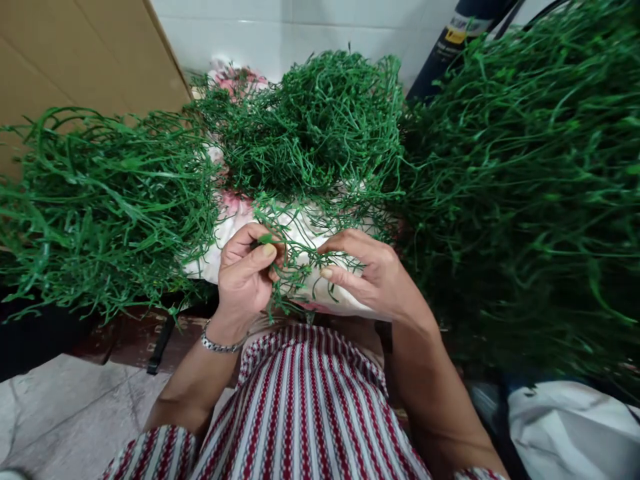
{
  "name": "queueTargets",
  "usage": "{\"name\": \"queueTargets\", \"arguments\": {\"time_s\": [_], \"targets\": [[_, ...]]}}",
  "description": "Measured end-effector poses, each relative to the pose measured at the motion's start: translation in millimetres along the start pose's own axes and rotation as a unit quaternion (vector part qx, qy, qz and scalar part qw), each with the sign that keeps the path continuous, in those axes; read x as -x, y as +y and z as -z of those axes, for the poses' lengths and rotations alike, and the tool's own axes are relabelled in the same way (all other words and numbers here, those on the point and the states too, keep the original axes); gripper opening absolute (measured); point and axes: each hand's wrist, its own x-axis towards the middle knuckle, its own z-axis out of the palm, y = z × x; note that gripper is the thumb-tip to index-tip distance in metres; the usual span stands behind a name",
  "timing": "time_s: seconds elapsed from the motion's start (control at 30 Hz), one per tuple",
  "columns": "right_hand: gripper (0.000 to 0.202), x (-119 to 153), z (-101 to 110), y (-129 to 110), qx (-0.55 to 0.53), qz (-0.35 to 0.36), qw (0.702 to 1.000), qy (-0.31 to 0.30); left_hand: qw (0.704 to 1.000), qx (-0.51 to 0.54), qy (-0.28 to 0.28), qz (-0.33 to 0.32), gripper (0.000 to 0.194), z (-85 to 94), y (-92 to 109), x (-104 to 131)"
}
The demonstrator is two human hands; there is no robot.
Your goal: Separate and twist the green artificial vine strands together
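Between the thumb and curled fingers of my left hand [247,270] is a thin green stem, part of a branching green sprig [295,257]. The sprig spreads across the gap between both hands. My right hand [373,273] is at its other side, thumb and index fingertips a little apart with thin stems by them; whether they touch is hard to see. Both hands are over a white cloth [230,233] with pink patches. Behind it stands a tangled heap of the same green stems [320,127]. I cannot tell if the greenery is real or plastic.
A loose green pile [110,207] lies at the left, and a larger, taller one [530,180] fills the right. A brown cardboard panel [85,60] stands back left. A dark blue tube [445,53] leans by the white tiled wall [225,37]. White fabric [570,427] lies lower right.
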Motion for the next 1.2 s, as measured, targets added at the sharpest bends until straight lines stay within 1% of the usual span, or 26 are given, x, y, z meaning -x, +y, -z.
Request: {"name": "queueTargets", "arguments": {"time_s": [0.1,0.2,0.27,0.37,0.4,0.43,0.47,0.5,0.53,0.57,0.6,0.63,0.67,0.7,0.73,0.77,0.8,0.87,0.93,1.0,1.07,1.13,1.2], "targets": [[0.016,9,-5,7,0.020,-0.001,0.999,0.042,0.999,0.008,-0.022,-0.024,0.011,-4.6,-4,-5],[0.010,19,-2,8,0.054,-0.002,0.991,0.118,0.997,-0.020,-0.018,-0.072,0.012,0.1,-10,-15],[0.006,28,0,6,0.090,-0.006,0.979,0.183,0.992,-0.079,-0.010,-0.096,0.017,8.3,-16,-26],[0.013,42,0,4,0.174,-0.002,0.951,0.256,0.975,-0.208,-0.009,-0.081,0.025,18.8,-20,-36],[0.016,46,-2,4,0.201,0.004,0.941,0.272,0.962,-0.258,0.000,-0.092,0.026,19.3,-19,-36],[0.019,49,-4,5,0.223,0.012,0.932,0.284,0.941,-0.313,0.014,-0.123,0.026,17.8,-17,-32],[0.021,51,-6,5,0.239,0.020,0.926,0.293,0.913,-0.369,0.028,-0.171,0.026,14.1,-14,-25],[0.023,52,-8,6,0.250,0.026,0.921,0.298,0.875,-0.424,0.037,-0.230,0.027,8.7,-9,-16],[0.024,53,-10,6,0.257,0.029,0.918,0.299,0.835,-0.467,0.026,-0.290,0.028,2.1,-5,-6],[0.024,54,-12,7,0.261,0.030,0.918,0.297,0.808,-0.482,-0.012,-0.339,0.033,-4.9,-2,4],[0.025,53,-13,7,0.260,0.030,0.920,0.293,0.782,-0.473,-0.055,-0.403,0.037,-11.6,1,12],[0.026,53,-14,7,0.257,0.030,0.922,0.288,0.762,-0.489,-0.120,-0.407,0.039,-17.2,2,19],[0.026,52,-14,7,0.253,0.027,0.924,0.287,0.750,-0.507,-0.166,-0.391,0.038,-21.2,0,22],[0.025,51,-13,7,0.249,0.024,0.925,0.287,0.743,-0.528,-0.191,-0.365,0.036,-23.3,-2,23],[0.024,49,-12,7,0.247,0.019,0.924,0.291,0.744,-0.544,-0.200,-0.333,0.033,-23.6,-6,22],[0.023,48,-11,7,0.245,0.013,0.923,0.297,0.754,-0.548,-0.207,-0.298,0.030,-22.4,-10,20],[0.022,46,-10,7,0.243,0.008,0.921,0.305,0.770,-0.540,-0.214,-0.265,0.027,-20.3,-13,17],[0.022,43,-7,7,0.238,0.007,0.917,0.320,0.812,-0.495,-0.236,-0.200,0.024,-15.8,-19,14],[0.021,40,-6,8,0.237,0.007,0.915,0.327,0.854,-0.432,-0.253,-0.137,0.023,-13.9,-22,16],[0.020,38,-7,8,0.241,0.005,0.915,0.324,0.888,-0.373,-0.256,-0.083,0.026,-15.6,-24,21],[0.018,35,-9,8,0.246,0.004,0.915,0.319,0.906,-0.337,-0.253,-0.037,0.029,-18.7,-28,26],[0.017,33,-10,8,0.251,0.006,0.917,0.310,0.916,-0.322,-0.241,-0.001,0.022,-20.1,-33,29],[0.014,33,-10,9,0.258,0.000,0.916,0.308,0.930,-0.301,-0.210,0.018,0.013,-16.8,-38,27]]}}
